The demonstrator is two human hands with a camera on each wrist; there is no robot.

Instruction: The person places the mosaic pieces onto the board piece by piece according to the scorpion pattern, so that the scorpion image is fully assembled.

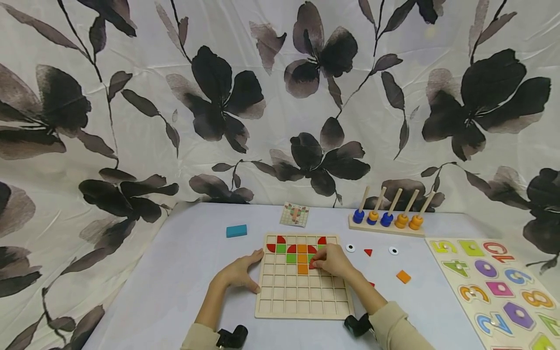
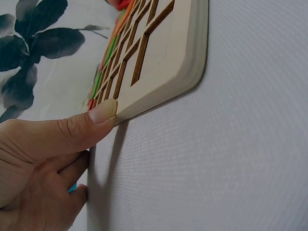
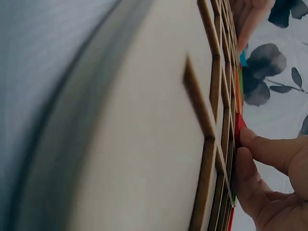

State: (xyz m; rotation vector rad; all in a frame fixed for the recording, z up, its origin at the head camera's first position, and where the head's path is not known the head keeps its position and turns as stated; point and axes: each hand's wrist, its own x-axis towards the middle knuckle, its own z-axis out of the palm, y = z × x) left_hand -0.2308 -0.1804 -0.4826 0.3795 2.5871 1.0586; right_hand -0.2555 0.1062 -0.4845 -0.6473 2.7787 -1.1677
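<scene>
A wooden grid board (image 1: 280, 294) lies on the table, with red, green and orange pieces set in its upper cells. Thumb and fingertips of my right hand (image 1: 333, 261) pinch a small red piece (image 3: 238, 127) over the grid, just right of the orange squares (image 1: 302, 258). Fingers partly cover that piece, so its full shape is hidden. Spread along the board's left edge, my left hand (image 1: 238, 272) touches it. In the left wrist view the left thumb (image 2: 103, 113) presses the board's side, its fingers fairly straight.
Behind the board lie a blue block (image 1: 236, 231) and a pattern card (image 1: 295, 215). A peg stand (image 1: 387, 227) with blue and orange beads is at the back right. Near the right arm are a red triangle (image 1: 368, 252) and orange square (image 1: 403, 277). A number board (image 1: 483, 270) lies far right.
</scene>
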